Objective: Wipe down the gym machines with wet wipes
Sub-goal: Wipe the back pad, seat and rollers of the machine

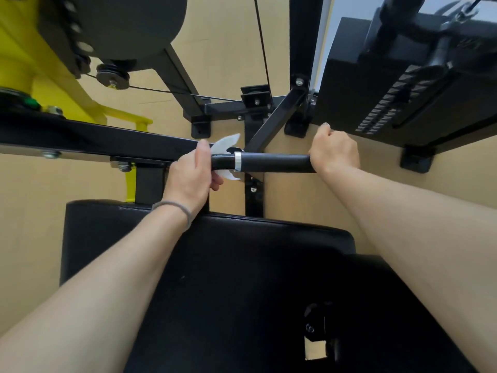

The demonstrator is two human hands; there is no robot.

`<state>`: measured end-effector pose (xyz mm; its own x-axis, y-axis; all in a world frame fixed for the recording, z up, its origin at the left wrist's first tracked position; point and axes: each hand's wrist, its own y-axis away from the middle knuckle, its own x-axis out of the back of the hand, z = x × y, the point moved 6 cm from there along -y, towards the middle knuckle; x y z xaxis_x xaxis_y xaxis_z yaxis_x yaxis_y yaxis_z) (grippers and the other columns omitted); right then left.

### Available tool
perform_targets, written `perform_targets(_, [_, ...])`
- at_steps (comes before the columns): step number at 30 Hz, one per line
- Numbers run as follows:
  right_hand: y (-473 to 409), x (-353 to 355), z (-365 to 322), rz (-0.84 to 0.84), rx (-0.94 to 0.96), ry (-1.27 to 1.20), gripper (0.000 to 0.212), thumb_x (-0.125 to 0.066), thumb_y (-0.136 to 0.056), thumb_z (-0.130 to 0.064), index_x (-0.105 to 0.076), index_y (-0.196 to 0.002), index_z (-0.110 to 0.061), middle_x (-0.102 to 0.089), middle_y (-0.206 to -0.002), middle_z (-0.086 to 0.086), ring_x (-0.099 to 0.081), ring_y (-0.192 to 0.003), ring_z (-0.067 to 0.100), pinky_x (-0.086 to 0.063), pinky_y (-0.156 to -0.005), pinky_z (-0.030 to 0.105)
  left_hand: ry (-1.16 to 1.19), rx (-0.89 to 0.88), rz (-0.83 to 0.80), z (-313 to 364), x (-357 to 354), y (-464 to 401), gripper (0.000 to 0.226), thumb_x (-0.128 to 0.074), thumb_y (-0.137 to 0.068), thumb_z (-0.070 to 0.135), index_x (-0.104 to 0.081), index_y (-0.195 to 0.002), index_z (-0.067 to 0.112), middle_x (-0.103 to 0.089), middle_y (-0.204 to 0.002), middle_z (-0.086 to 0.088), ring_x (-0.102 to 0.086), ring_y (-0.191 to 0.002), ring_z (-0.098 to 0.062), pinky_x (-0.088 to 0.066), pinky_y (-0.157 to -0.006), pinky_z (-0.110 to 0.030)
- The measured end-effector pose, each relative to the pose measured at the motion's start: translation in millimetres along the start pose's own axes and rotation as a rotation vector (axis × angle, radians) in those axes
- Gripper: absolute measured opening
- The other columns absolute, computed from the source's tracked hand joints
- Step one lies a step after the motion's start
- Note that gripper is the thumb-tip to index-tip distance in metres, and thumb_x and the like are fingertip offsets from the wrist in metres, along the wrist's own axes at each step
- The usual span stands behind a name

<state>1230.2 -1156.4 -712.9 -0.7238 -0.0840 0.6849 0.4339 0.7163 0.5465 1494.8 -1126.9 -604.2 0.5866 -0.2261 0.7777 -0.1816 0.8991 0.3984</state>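
- The floor [290,200] is pale tan wood-look sheet, filling the gaps between the machine parts from 9 o'clock across to 3 o'clock.
- A black padded seat [215,265] takes up the lower middle, from 6 o'clock toward 8 o'clock, its surface smooth and slightly glossy.
- A covered weight stack [376,84] sits at 1 to 2 o'clock, with a ribbed strip of plates showing along its side.
- A yellow frame [24,57] with a dark round cover stands at 10 to 11 o'clock; a small pulley [113,76] hangs under it with a thin cable [188,93] running toward the centre.
- A black steel beam [88,135] crosses from 9 o'clock to the centre, bolted to uprights beneath it.
- The handle bar [271,162] lies level just above centre, black grip with a silver ring near its left end.
- The right hand [334,149] is curled round the bar's right end at 2 o'clock, knuckles up.
- The left hand [192,176] grips the bar's left end, fingers wrapped over the wet wipe [226,144], which is pressed round the bar; white edges stick out above and below the fingers.
- A grey hair tie [174,208] circles the left wrist.
- No readable writing or brand marks can be made out.
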Motion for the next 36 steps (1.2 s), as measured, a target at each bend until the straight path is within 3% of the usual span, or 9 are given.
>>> perform_targets(4, [2, 4, -2, 0.013, 0.0, 0.016, 0.058, -0.022, -0.106, -0.042, -0.068, -0.107, -0.008, -0.058, -0.095, 0.009, -0.051, -0.082, 0.027, -0.035, -0.074, 0.032, 0.173, 0.186, 0.016, -10, -3, 10, 0.053, -0.017, -0.107, 0.044, -0.063, -0.111, 0.019, -0.073, -0.085, -0.005, -0.067, -0.086, -0.018, -0.046, -0.073, -0.03])
perform_targets(8, [3, 4, -5, -0.014, 0.011, 0.029, 0.052, -0.022, -0.105, -0.04, -0.064, -0.107, -0.008, -0.059, -0.099, 0.012, -0.054, -0.086, 0.028, -0.038, -0.075, 0.035, -0.212, -0.015, 0.068, -4, -2, 41, 0.025, -0.034, -0.106, 0.02, -0.042, -0.13, 0.014, -0.053, -0.095, -0.006, -0.05, -0.072, -0.02, -0.032, -0.056, -0.029])
perform_targets(13, [14, 11, -16, -0.003, 0.07, 0.163, 0.05, -0.017, -0.106, -0.037, -0.058, -0.099, -0.01, -0.057, -0.094, 0.012, -0.049, -0.077, 0.025, -0.035, -0.073, 0.037, -0.55, -0.325, 0.149, -28, 7, 84, 0.057, -0.039, -0.089, -0.003, -0.044, -0.146, 0.002, -0.063, -0.124, -0.017, -0.065, -0.104, -0.032, -0.057, -0.089, -0.04])
perform_targets(18, [55, 30, -40, 0.243, 0.339, 0.343, 0.046, -0.022, -0.107, -0.037, -0.055, -0.119, -0.007, -0.06, -0.112, 0.017, -0.055, -0.095, 0.032, -0.04, -0.084, 0.044, -0.558, -0.334, 0.138, -68, 5, 157, 0.062, -0.043, -0.095, -0.006, -0.03, -0.155, 0.003, -0.027, -0.163, -0.012, -0.024, -0.151, -0.025, -0.028, -0.122, -0.044])
perform_targets(21, [114, 22, -61, 0.322, 0.636, 0.292, 0.037, -0.031, -0.105, -0.033, -0.054, -0.12, -0.009, -0.058, -0.111, 0.012, -0.055, -0.096, 0.029, -0.042, -0.086, 0.043, -0.654, -0.179, 0.128, -101, 5, 215, 0.058, -0.031, -0.104, 0.024, -0.019, -0.159, 0.009, -0.011, -0.168, -0.008, -0.009, -0.155, -0.021, -0.019, -0.124, -0.043])
perform_targets(24, [195, -7, -59, 0.176, 0.826, 0.225, 0.034, -0.037, -0.102, -0.03, -0.055, -0.126, -0.013, -0.057, -0.113, 0.006, -0.054, -0.099, 0.024, -0.044, -0.091, 0.039, -0.611, -0.059, 0.262, -118, 31, 240, 0.049, -0.037, -0.104, 0.03, -0.044, -0.151, 0.018, -0.029, -0.16, -0.013, -0.029, -0.145, -0.033, -0.027, -0.118, -0.05])
perform_targets(27, [247, -48, -27, -0.069, 0.733, 0.317, 0.051, -0.026, -0.106, -0.039, -0.034, -0.153, -0.023, -0.043, -0.151, 0.005, -0.038, -0.14, 0.024, -0.03, -0.119, 0.042, -0.704, -0.023, 0.436, -110, 49, 237, 0.036, -0.061, -0.094, 0.014, -0.065, -0.128, 0.023, -0.046, -0.136, -0.013, -0.04, -0.12, -0.037, -0.035, -0.102, -0.053])
perform_targets(30, [253, -68, -4, -0.189, 0.655, 0.404, 0.057, -0.011, -0.107, -0.047, -0.004, -0.161, -0.033, -0.007, -0.17, -0.001, 0.002, -0.156, 0.019, -0.001, -0.127, 0.044, -0.695, 0.03, 0.466, -94, 41, 230, 0.039, -0.066, -0.084, 0.0, -0.068, -0.115, 0.025, -0.045, -0.108, -0.008, -0.04, -0.093, -0.029, -0.037, -0.079, -0.043])
perform_targets(36, [244, -66, 3, -0.179, 0.723, 0.403, 0.057, -0.015, -0.106, -0.047, -0.006, -0.161, -0.034, -0.011, -0.169, 0.0, 0.0, -0.156, 0.018, -0.001, -0.127, 0.043, -0.549, -0.229, 0.329, -68, -24, 239, 0.02, -0.073, -0.084, 0.005, -0.061, -0.098, 0.015, -0.049, -0.081, -0.004, -0.034, -0.055, -0.017, -0.033, -0.051, -0.03])
